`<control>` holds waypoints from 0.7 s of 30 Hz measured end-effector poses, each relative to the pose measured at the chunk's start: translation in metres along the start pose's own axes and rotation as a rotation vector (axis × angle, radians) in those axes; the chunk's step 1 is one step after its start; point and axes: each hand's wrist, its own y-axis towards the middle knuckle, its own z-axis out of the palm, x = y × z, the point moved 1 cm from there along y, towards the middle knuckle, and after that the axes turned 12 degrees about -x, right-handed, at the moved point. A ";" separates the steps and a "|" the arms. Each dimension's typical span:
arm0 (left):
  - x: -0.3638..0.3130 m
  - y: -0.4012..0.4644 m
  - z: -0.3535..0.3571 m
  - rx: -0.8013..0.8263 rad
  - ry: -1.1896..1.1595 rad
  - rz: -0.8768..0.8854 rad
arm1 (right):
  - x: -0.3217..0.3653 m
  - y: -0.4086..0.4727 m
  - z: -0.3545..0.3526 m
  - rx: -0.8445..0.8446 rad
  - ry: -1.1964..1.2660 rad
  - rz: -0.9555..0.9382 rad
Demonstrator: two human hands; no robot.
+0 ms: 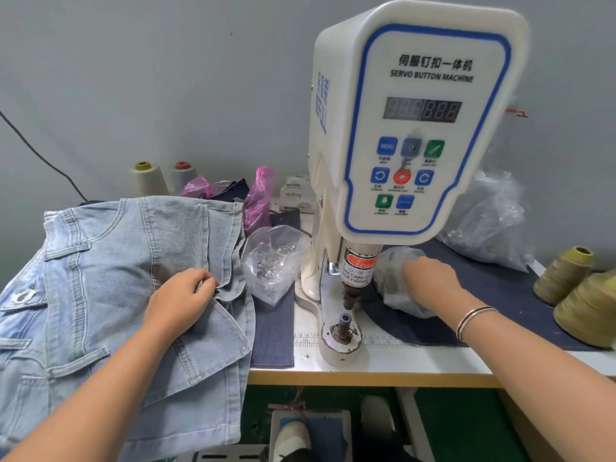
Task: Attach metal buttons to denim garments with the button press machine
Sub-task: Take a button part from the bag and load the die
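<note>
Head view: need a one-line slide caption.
Left hand pinches the light denim garment while the right hand reaches into a clear plastic bag beside the servo button machine.

The denim garments (110,278) are pale, washed cloth with raised seams — soft and matt. The button press machine (413,121) has a smooth white plastic shell, faintly glossy, and a dull metal die (343,323) below. Two clear bags (271,261) are thin crinkled plastic — shiny. Dark blue cloth (500,295) covers the smooth, pale table (383,361).
</note>
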 end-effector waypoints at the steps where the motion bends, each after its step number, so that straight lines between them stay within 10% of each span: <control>1: 0.000 0.000 0.000 0.000 -0.002 -0.001 | 0.004 0.005 -0.002 0.054 0.017 0.052; 21: 0.002 0.002 0.003 -0.034 0.020 0.017 | -0.012 -0.013 0.009 -0.155 0.245 -0.012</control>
